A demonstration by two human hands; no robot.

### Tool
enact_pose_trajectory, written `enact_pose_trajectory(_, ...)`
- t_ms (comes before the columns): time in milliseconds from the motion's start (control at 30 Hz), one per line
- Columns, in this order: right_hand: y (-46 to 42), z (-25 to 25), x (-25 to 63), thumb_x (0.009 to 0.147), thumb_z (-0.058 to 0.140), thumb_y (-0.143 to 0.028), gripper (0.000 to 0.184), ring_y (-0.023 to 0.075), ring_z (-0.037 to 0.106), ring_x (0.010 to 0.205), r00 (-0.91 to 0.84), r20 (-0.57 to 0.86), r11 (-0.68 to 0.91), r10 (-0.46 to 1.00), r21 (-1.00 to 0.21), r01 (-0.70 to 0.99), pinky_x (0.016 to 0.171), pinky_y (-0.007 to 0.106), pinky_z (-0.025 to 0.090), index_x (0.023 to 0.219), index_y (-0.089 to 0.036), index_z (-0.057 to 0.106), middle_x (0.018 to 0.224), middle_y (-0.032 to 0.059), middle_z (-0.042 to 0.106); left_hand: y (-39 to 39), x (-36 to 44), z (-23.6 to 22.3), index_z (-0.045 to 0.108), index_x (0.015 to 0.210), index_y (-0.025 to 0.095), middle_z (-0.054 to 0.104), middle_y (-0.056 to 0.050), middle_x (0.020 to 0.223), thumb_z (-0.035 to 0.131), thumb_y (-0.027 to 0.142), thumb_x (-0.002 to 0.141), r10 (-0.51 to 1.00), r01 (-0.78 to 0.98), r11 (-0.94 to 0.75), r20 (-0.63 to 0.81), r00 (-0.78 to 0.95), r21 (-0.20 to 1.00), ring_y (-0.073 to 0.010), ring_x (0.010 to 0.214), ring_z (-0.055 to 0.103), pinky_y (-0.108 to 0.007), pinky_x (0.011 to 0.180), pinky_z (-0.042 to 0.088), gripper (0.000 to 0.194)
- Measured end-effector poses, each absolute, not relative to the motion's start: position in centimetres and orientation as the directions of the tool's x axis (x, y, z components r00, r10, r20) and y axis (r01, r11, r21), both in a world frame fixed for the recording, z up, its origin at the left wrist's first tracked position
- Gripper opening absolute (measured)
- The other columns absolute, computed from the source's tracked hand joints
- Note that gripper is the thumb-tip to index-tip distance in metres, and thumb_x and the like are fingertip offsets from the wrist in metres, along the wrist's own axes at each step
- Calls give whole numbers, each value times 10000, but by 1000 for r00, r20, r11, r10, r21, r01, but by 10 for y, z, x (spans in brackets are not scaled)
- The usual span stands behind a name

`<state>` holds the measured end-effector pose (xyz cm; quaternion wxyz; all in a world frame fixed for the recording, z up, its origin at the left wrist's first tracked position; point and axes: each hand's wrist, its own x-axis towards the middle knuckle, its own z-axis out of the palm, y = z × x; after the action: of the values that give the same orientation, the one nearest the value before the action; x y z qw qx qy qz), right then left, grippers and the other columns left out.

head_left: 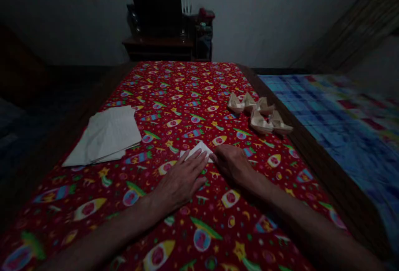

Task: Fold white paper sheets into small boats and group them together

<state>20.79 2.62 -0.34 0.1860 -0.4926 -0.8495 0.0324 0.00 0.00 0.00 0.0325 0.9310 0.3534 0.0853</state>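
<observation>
On red cloth (202,204): paper (202,146), centre | left hand (182,179): flat atop paper | right hand (232,161): curled at paper's right corner, grip indeterminable | sheets (112,131): left | desk (158,43): far wall (264,21)

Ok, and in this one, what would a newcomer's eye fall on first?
Probably the bright red, rocket-printed cloth, filling the foreground. Near the centre, the left hand lies on a small white paper, the right hand at its right edge. Pale folded paper shapes sit to the right, a stack of sheets to the left.
</observation>
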Motion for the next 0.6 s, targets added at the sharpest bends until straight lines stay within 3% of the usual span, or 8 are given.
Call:
enact_pose_trajectory(200, 24, 5, 204, 906, 437, -289, 256, 135, 489, 596, -437, 278, 488, 855, -151, 860, 557, 248, 323, 723, -163, 563, 685, 41, 589, -5, -4, 0, 309, 1392, 146, 285, -92, 1485, 377, 318, 940, 662, 649, -749, 155, 733, 134, -220, 1387, 193, -437, 1125, 216, 488)
enact_pose_trajectory(300, 19, 8, 200, 898, 446, -218, 197, 232, 566, 874, -473, 380, 515, 795, -11, 857, 699, 326, 415, 882, -140, 626, 996, 139, 644, -3, -4, 1, 344, 1372, 140, 304, -104, 1476, 384, 310, 939, 656, 639, -755, 158, 738, 150, -227, 1381, 212, -441, 1122, 223, 467)
enact_pose_trajectory(367, 13, 5, 198, 900, 419, -168, 264, 279, 495, 1113, -578, 412, 620, 704, 39, 783, 841, 407, 427, 1090, -123, 598, 1248, 169, 549, -2, -4, 1, 362, 1360, 131, 333, -110, 1462, 394, 316, 936, 652, 632, -758, 157, 742, 164, -230, 1380, 217, -437, 1124, 222, 464)
enact_pose_trajectory(467, 3, -2, 201, 883, 375, -90, 418, 236, 394, 1261, -721, 344, 773, 601, -22, 634, 981, 393, 407, 1290, -64, 465, 1349, 171, 467, -2, -6, 1, 357, 1363, 129, 351, -110, 1453, 401, 331, 934, 645, 622, -764, 166, 746, 170, -229, 1381, 213, -429, 1124, 227, 476)
enact_pose_trajectory(600, -9, -7, 216, 831, 364, -42, 523, 227, 324, 1323, -728, 265, 771, 633, -120, 626, 1045, 408, 384, 1353, -50, 394, 1377, 168, 436, -3, -14, 1, 350, 1373, 149, 324, -97, 1467, 375, 348, 944, 641, 626, -768, 179, 747, 139, -220, 1375, 233, -421, 1112, 253, 474)
